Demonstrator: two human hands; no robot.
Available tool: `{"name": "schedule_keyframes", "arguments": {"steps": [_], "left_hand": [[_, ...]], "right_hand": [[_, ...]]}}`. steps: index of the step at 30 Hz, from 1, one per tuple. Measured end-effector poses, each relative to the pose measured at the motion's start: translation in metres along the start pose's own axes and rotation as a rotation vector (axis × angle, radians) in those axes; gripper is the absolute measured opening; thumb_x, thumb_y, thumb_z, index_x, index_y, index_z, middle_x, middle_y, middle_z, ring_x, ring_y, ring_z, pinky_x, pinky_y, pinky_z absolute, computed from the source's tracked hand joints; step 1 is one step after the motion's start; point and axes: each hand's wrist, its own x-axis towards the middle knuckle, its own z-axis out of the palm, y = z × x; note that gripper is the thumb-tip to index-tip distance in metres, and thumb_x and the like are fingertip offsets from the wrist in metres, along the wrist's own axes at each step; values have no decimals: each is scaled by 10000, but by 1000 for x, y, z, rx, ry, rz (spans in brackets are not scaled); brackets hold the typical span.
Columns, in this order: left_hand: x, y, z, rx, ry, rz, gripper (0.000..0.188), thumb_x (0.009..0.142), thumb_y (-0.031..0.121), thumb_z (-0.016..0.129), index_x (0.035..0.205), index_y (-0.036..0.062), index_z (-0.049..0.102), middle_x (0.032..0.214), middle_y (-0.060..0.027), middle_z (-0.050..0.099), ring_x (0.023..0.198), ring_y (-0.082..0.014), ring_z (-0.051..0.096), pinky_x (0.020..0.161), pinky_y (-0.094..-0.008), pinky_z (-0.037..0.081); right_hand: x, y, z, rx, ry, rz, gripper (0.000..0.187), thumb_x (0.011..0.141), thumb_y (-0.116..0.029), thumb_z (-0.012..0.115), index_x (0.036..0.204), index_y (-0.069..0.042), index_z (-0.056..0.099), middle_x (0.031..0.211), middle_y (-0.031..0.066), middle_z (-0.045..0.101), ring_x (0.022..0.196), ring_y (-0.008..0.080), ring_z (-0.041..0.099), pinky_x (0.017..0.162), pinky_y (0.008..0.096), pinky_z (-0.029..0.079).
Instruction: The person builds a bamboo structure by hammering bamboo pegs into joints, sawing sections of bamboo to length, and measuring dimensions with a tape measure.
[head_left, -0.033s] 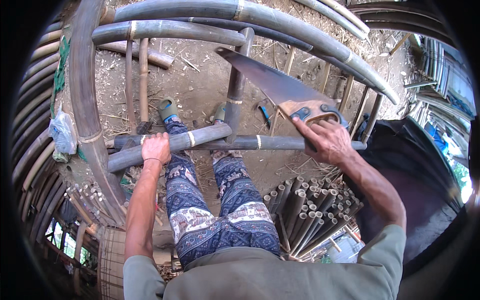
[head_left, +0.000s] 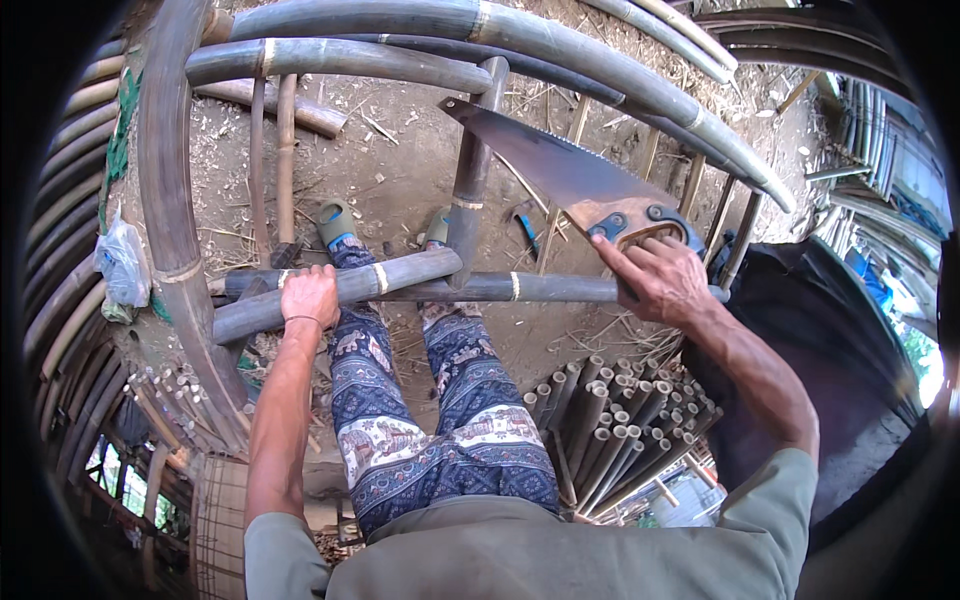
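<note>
My left hand point(head_left: 309, 296) is closed over a dark bamboo rail point(head_left: 415, 270) that crosses above my thighs and meets an upright bamboo piece point(head_left: 465, 220) at its right end. In my right hand point(head_left: 662, 280) is a hand saw point(head_left: 550, 165); the fingers wrap its wooden handle and the index finger lies along the side. The blade slants up to the left, toothed edge facing away from me. Its tip end overlaps the upright piece in view; whether they touch I cannot tell. A second bamboo rail point(head_left: 560, 287) runs just beyond the first.
Thick curved bamboo poles point(head_left: 400, 20) span the far side, joined to a big pole point(head_left: 165, 150) on the left. A blue-handled tool point(head_left: 528, 233) lies on the dirt floor. Cut bamboo lengths point(head_left: 600, 420) stand bundled at right, near a black sheet point(head_left: 790, 370). A plastic bag point(head_left: 122, 265) hangs at left.
The saw and my right hand have shifted slightly to the right and a little nearer to me. My left hand keeps its grip on the rail.
</note>
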Motion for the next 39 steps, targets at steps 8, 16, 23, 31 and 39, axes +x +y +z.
{"name": "schedule_keyframes", "arguments": {"steps": [8,16,23,31,39], "left_hand": [[-5,-5,-3,8,18,-15,321,674,171,726,962,80,617,950,-96,672,908,-240,667,775,-375,525],[4,6,3,23,65,45,309,674,179,728,949,84,623,930,-98,677,896,-251,671,770,-371,525],[3,6,0,36,53,13,289,700,164,696,972,83,640,949,-109,689,898,-248,683,768,-364,530],[2,-4,10,22,24,-31,394,615,226,756,963,80,640,948,-136,685,895,-284,680,779,-383,547],[6,2,5,-58,31,3,222,661,163,694,875,104,693,869,-104,713,816,-246,704,723,-374,549]], "right_hand": [[62,61,43,-194,-69,-80,685,768,-147,590,1425,-196,400,758,49,627,699,199,576,622,352,421],[100,5,101,49,230,25,640,785,-174,594,1398,-143,412,825,85,660,640,238,620,571,380,512],[-109,-162,115,361,551,605,597,736,-93,646,1307,23,514,892,191,664,687,300,660,661,363,533],[-27,-130,276,503,771,1572,764,873,-211,632,1448,54,204,1355,316,435,1174,425,516,984,447,411],[101,-55,387,708,479,1541,986,751,-159,676,1424,148,24,1298,390,411,1167,461,493,1013,451,393]]}}
